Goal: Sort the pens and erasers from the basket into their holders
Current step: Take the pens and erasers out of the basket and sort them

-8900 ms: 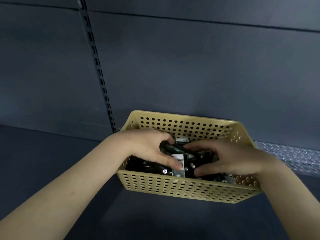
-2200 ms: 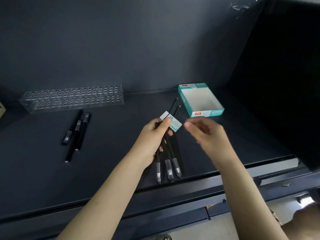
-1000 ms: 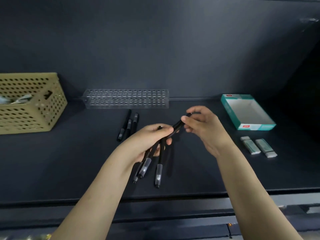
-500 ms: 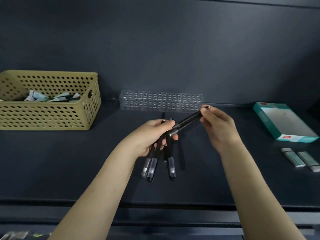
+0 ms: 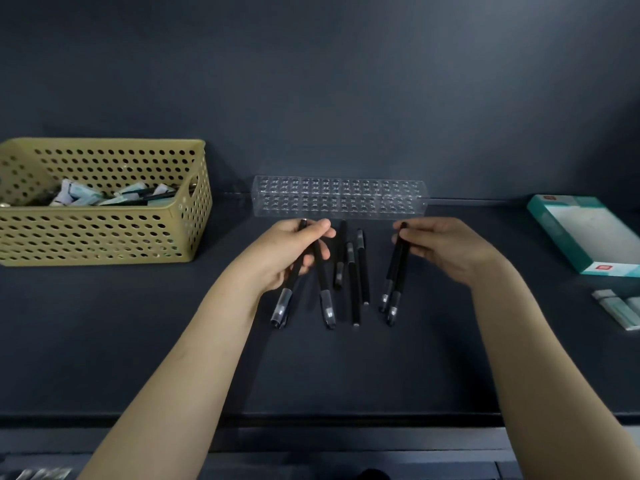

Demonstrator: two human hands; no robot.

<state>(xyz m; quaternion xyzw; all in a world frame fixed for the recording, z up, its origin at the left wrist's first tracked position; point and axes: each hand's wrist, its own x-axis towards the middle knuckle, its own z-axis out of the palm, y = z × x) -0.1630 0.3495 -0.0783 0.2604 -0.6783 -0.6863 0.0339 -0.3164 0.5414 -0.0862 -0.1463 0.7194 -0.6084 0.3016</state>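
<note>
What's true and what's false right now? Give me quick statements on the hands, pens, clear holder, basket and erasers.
The left hand grips black pens. True.
The clear holder has pens standing in it. False: none are in it.
The right hand holds pens. True.
The basket is empty. False: it holds erasers and pens.
The loose erasers on the right lie inside the teal box. False: they lie on the shelf, outside it.

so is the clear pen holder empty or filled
Empty. No pen stands in the clear pen holder; loose pens lie in front of it.
</note>
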